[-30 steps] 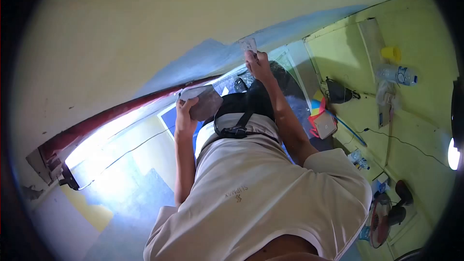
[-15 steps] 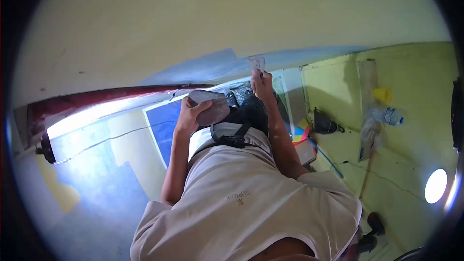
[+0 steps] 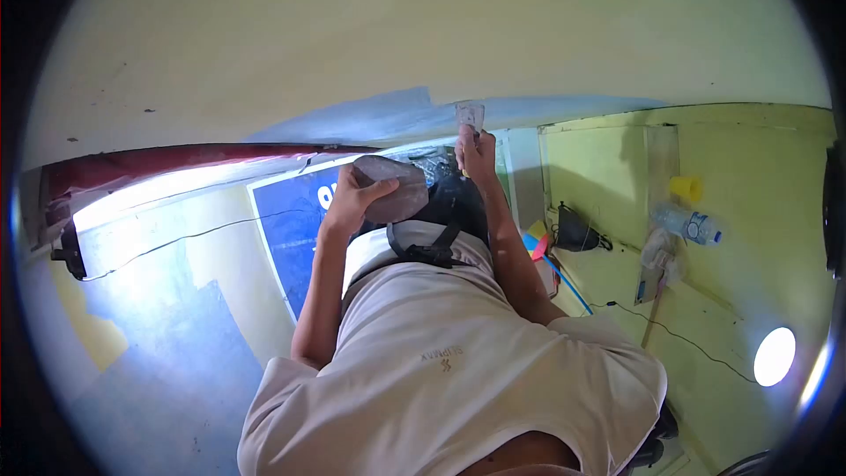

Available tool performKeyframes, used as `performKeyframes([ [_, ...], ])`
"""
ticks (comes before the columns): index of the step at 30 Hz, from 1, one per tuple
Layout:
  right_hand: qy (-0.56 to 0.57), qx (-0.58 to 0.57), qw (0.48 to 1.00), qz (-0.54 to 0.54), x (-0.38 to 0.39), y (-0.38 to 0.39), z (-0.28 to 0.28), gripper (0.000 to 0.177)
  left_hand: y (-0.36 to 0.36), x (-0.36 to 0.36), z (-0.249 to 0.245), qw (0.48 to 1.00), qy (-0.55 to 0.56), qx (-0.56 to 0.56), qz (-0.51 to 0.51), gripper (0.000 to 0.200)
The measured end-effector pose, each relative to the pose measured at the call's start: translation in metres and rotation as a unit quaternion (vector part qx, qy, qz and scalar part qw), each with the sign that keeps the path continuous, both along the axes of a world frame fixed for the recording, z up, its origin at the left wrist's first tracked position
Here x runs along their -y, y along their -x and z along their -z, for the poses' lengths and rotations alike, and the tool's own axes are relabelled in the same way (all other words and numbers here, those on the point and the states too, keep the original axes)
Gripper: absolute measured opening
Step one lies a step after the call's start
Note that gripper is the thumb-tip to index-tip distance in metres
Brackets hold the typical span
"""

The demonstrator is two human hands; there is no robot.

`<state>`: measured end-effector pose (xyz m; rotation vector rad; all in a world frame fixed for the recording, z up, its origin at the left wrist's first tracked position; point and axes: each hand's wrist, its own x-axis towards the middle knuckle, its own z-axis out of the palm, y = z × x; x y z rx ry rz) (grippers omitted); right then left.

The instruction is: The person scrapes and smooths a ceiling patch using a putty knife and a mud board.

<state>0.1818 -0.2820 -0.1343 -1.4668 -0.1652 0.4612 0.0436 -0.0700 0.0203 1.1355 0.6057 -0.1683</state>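
Our right hand (image 3: 478, 152), arm outstretched, is closed around the putty knife (image 3: 470, 115), which stands upright in view with its blade against the blue patch (image 3: 388, 115). Our left hand (image 3: 351, 204) grips the grey board (image 3: 394, 192).

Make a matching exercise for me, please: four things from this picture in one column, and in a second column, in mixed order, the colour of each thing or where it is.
Things:
1. scraper
2. grey board
3. cup
4. bottle

Place or colour:
a. clear plastic
b. held in the left hand
c. yellow
d. held up in the right hand

Pairs: 1-d, 2-b, 3-c, 4-a
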Motion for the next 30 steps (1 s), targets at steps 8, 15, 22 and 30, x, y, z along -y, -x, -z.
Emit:
performKeyframes([
  [8, 0.009, 0.021, 1.0, 0.005, -0.018, 0.001, 0.003, 0.039, -0.006, -0.005, -0.028, 0.991, -0.102, -0.035, 0.078, 0.053],
  [15, -0.019, -0.01, 1.0, -0.001, -0.003, 0.005, 0.0, 0.043, -0.013, -0.003, -0.032, 0.988, -0.125, 0.008, 0.086, 0.031],
  [22, 0.023, 0.109, 0.994, -0.021, -0.02, -0.007, 0.003, 0.036, -0.009, 0.0, -0.017, 0.99, -0.103, -0.004, 0.098, 0.038],
  [30, -0.018, -0.009, 1.0, 0.018, -0.018, 0.007, -0.023, 0.04, 0.003, -0.001, 0.011, 0.974, -0.202, 0.011, 0.097, 0.049],
])
